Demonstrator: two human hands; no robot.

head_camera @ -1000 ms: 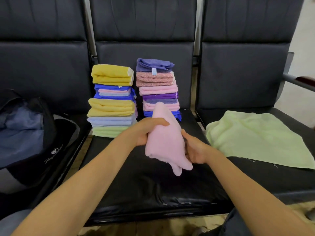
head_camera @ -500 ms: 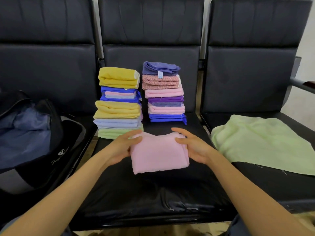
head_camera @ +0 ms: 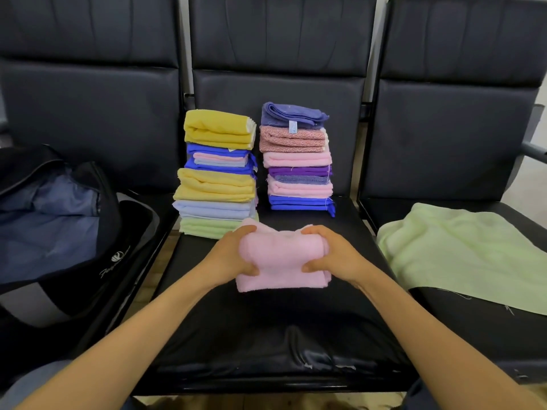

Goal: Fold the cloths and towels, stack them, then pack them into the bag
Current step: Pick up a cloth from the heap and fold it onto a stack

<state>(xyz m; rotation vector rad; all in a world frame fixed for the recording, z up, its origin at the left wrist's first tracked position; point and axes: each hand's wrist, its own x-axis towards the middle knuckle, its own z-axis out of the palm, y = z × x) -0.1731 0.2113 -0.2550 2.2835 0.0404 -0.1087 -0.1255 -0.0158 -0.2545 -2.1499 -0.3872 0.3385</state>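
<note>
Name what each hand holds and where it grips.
Both grip the folded pink towel: left hand at its left end, right hand at its right end.

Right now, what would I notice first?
A left pile and a right pile of bright folded cloths stand at the back of the middle seat. In front of them, the left grip and right grip hold a pink towel. A green towel lies spread on the right seat.
</note>
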